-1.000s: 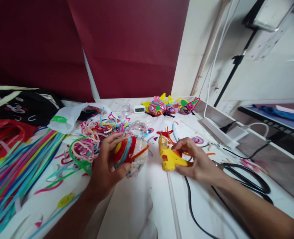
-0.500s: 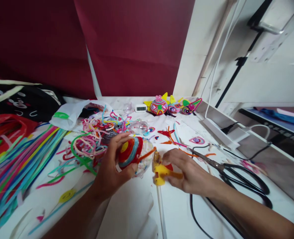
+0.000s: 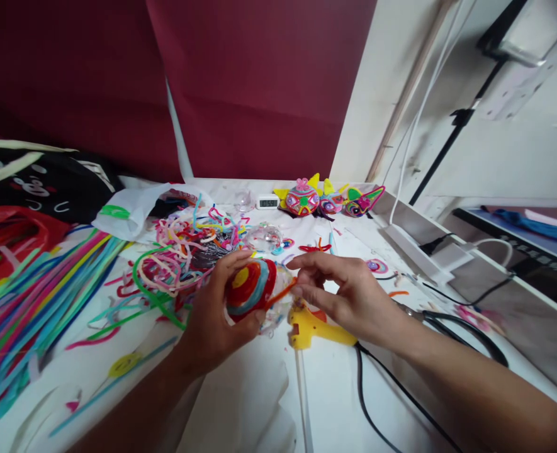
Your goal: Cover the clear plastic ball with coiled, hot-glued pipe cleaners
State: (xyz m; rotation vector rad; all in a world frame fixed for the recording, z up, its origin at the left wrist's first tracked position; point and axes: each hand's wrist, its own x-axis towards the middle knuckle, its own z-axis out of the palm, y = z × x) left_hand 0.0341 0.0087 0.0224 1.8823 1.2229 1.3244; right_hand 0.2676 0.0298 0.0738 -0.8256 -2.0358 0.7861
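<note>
My left hand (image 3: pixel 221 318) is wrapped round a clear plastic ball (image 3: pixel 278 314), whose left side is covered in coiled red, blue and yellow pipe cleaner. From the coils an orange pipe cleaner (image 3: pixel 279 294) sticks out to the right. The thumb and fingertips of my right hand (image 3: pixel 339 296) pinch its free end. Just below that hand, a yellow hot glue gun (image 3: pixel 318 330) lies on the table with its black cord trailing toward me.
Long pipe cleaners (image 3: pixel 46 296) lie in a bundle at left, beside a tangled heap (image 3: pixel 174 264). Black-handled scissors (image 3: pixel 467 327) rest at right. Behind stand a small digital clock (image 3: pixel 267 202) and decorated balls (image 3: pixel 303 198). A power strip (image 3: pixel 415 255) lies along the right edge.
My right hand has let go of the glue gun, which now lies on the table. It has moved up and left to the end of the orange pipe cleaner. My left hand keeps its hold.
</note>
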